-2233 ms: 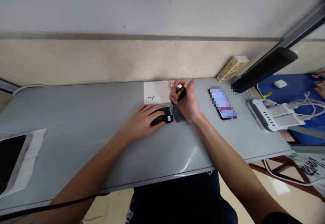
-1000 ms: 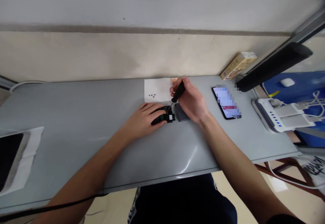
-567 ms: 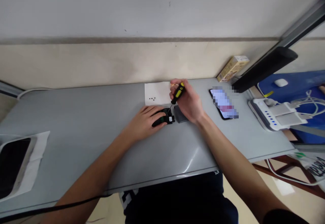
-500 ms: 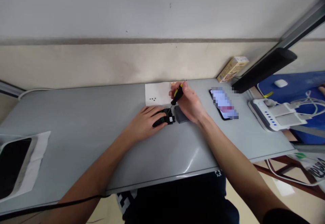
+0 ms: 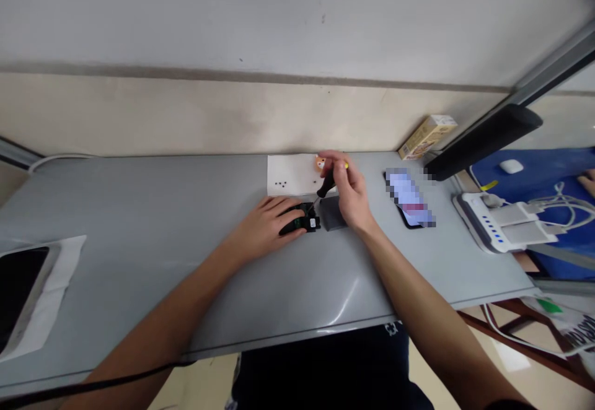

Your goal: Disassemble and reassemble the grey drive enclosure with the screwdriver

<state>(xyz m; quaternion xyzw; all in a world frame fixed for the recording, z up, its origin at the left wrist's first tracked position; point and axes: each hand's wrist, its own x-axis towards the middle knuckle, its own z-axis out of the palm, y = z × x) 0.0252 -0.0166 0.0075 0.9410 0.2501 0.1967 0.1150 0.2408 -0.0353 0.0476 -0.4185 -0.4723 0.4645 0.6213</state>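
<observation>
My left hand (image 5: 267,227) is closed around a small opened black device (image 5: 303,219), pressing it on the table. Green circuit board and a white label show on the device; my fingers hide its left part. A black and yellow screwdriver (image 5: 326,184) is gripped in my right hand (image 5: 351,193), tilted, with its shaft reaching down to the device. Whether the tip sits in a screw is too small to tell. Beside the device, partly under my right hand, lies a dark grey flat piece (image 5: 333,213). Behind, several tiny dark screws (image 5: 281,184) rest on a white sheet (image 5: 297,168).
A phone (image 5: 409,198) with a lit screen lies to the right. Beyond it are a carton (image 5: 427,137), a black cylinder-like object (image 5: 486,142) and a power strip (image 5: 481,224) with plugs. Another black-screened device (image 5: 21,292) lies at far left. Part of another person's hand (image 5: 588,184) shows at right.
My right hand has turned and lowered slightly around the screwdriver, uncovering an orange figure and another dark speck on the white sheet. My left hand still holds the device. The view has shifted slightly.
</observation>
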